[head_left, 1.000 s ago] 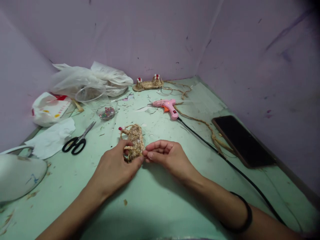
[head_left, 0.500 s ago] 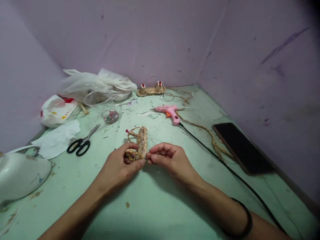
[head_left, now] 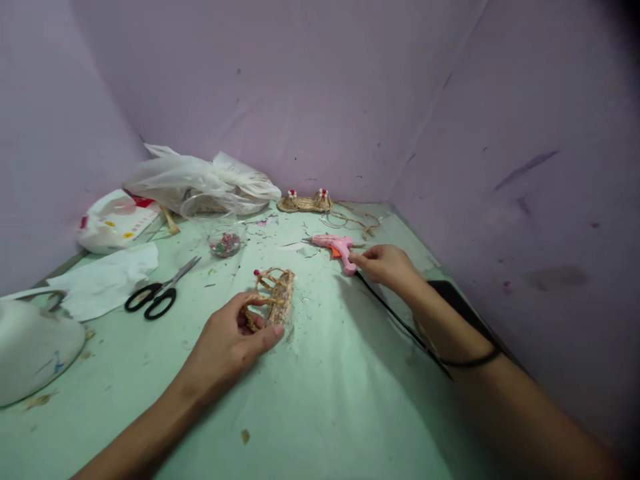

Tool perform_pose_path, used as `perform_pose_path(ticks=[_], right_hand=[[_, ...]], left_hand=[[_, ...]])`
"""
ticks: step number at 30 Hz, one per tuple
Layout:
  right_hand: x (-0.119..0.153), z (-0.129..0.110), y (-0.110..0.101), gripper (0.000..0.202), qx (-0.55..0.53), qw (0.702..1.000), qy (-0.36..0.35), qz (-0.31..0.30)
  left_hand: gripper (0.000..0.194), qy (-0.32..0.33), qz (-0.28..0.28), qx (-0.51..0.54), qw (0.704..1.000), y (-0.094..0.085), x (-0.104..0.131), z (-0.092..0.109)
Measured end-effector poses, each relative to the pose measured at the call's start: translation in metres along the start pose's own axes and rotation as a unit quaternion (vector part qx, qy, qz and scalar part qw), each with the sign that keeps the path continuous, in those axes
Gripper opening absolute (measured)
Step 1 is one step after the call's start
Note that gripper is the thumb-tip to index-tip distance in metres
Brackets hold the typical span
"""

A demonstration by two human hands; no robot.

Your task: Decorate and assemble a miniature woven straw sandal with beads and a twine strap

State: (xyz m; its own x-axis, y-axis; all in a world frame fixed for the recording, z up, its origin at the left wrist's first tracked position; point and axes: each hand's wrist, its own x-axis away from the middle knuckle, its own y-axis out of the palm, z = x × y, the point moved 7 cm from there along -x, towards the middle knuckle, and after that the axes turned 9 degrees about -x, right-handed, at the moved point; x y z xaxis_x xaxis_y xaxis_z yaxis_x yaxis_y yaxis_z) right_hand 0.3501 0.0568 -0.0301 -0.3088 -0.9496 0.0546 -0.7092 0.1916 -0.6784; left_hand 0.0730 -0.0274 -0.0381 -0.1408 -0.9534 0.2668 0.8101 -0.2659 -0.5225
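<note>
My left hand (head_left: 240, 337) holds a small woven straw sandal (head_left: 281, 300) on its edge above the green table, thumb at its near end. Thin braided straps loop out on its left side, and a red bead (head_left: 257, 273) sits at the far strap. My right hand (head_left: 383, 263) has its thumb and fingertips at the handle of a pink glue gun (head_left: 334, 244) with an orange trigger, which lies on the table with its nozzle to the left. A finished-looking sandal (head_left: 305, 203) with red and white beads lies by the back wall.
Black-handled scissors (head_left: 163, 291), a clear container of beads (head_left: 226, 245), white plastic bags (head_left: 205, 183), and a white vessel (head_left: 37, 350) stand at the left. Twine (head_left: 363, 223) lies at the back. A dark phone (head_left: 457, 303) and the gun's black cord (head_left: 390, 313) are at the right.
My right hand has left the sandal in my left hand and moved forward and right to the glue gun's handle. The whole view has shifted slightly.
</note>
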Motion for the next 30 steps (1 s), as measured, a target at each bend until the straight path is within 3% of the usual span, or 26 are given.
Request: perform_pose_path(ticks=[5,10,15,17,20,24,30], right_hand=[[-0.019,0.002,0.037,0.017,-0.048,0.995,0.059,-0.057],[-0.015,-0.005,0.045,0.009,-0.195,0.964,0.112,-0.141],[0.034,-0.012,0.034,0.038,-0.318,0.930,0.090,-0.160],[0.061,-0.010,0.032,0.050,-0.396,0.901,0.054,-0.171],[0.094,0.001,0.030,0.042,-0.424,0.887,-0.009,-0.184],[0.109,0.017,0.033,0.026,-0.411,0.887,-0.057,-0.201],[0.106,0.028,0.030,0.023,-0.292,0.929,-0.092,-0.207]], left_hand=[[0.051,-0.003,0.011,0.053,0.999,-0.001,-0.003,-0.008],[0.047,-0.006,0.032,0.065,0.997,-0.003,-0.006,-0.014],[0.044,0.008,0.041,0.014,0.999,-0.005,-0.005,-0.012],[0.043,0.010,0.042,0.005,0.999,-0.005,-0.005,-0.011],[0.043,0.014,0.045,-0.005,0.999,-0.004,-0.005,-0.013],[0.042,0.031,0.058,-0.031,0.997,-0.004,-0.005,-0.016],[0.042,0.029,0.069,-0.032,0.997,-0.007,-0.004,-0.016]])
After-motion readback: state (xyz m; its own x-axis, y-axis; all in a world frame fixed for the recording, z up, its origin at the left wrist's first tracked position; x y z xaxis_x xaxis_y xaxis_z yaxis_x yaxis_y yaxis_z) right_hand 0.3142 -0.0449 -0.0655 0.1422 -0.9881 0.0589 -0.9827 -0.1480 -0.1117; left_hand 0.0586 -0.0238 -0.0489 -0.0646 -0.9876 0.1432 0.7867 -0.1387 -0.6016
